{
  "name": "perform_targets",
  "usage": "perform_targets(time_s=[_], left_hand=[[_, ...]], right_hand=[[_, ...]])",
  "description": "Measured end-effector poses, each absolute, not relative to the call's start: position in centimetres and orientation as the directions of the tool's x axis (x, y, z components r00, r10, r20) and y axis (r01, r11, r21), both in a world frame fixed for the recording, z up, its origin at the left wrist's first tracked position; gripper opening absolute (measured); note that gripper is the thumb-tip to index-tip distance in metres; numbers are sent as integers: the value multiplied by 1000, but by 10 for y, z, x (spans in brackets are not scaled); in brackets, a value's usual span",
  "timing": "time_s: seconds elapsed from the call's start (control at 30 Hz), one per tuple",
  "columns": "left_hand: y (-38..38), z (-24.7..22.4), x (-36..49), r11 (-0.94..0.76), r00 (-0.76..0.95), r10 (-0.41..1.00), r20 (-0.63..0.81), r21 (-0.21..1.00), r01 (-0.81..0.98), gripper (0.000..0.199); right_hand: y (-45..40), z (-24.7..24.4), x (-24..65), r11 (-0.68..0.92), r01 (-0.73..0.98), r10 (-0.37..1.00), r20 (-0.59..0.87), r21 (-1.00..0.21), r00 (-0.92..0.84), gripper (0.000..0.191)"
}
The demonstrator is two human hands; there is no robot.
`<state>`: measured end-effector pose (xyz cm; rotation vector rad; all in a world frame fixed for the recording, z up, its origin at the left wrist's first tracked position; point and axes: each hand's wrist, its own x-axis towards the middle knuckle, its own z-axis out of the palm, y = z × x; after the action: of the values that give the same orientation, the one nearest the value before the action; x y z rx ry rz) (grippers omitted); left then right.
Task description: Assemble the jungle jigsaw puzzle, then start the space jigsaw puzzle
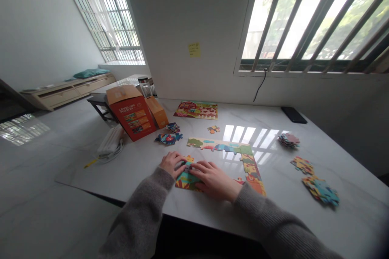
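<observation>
White tabletop [133, 162]; by its near edge, left hand [172, 163] and right hand [214, 179] touch jigsaw pieces [184, 182], grip unclear; likely light, stiff; pinch rims.

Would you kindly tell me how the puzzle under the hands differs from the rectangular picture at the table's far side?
The puzzle is only partly joined, with bare table inside its border, while the far picture is a filled rectangle. The left hand and right hand are at the puzzle; neither touches the far picture. Both are multicoloured and lie flat.
</observation>
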<state>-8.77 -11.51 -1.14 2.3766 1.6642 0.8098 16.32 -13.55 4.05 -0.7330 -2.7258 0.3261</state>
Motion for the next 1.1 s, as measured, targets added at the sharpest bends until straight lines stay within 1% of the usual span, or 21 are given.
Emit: perform_targets(time_s=[0.2,0.4,0.6,0.67,0.73,0.83,0.97,1.03,1.1], left_hand=[[-125,-9,-88,-385,269,906,327,370,846,17],[-128,-4,-84,-347,254,921,295,325,880,15],[-130,-7,-83,-378,269,904,331,327,866,22],[-129,-8,-84,-390,271,897,349,336,858,23],[-129,-8,-84,-393,269,894,357,342,853,21],[-129,-7,-84,-394,267,894,361,347,851,19],[-129,-6,-84,-394,260,892,371,355,848,19],[-129,-6,-83,-391,255,893,370,361,847,19],[-128,-6,-83,-385,251,897,364,365,848,20]], right_hand=[[-133,37,164,834,451,527,217,-318,-822,50],[-135,37,162,827,448,533,219,-340,-818,51],[-129,41,169,821,430,534,239,-376,-811,50],[-119,45,179,802,454,574,291,-389,-765,46],[-104,48,193,763,516,641,353,-390,-681,41],[-75,45,216,692,606,722,374,-392,-583,33],[-26,33,235,600,674,800,332,-431,-500,29],[0,28,237,529,742,847,306,-412,-434,29],[24,26,233,497,773,865,303,-395,-401,31]])
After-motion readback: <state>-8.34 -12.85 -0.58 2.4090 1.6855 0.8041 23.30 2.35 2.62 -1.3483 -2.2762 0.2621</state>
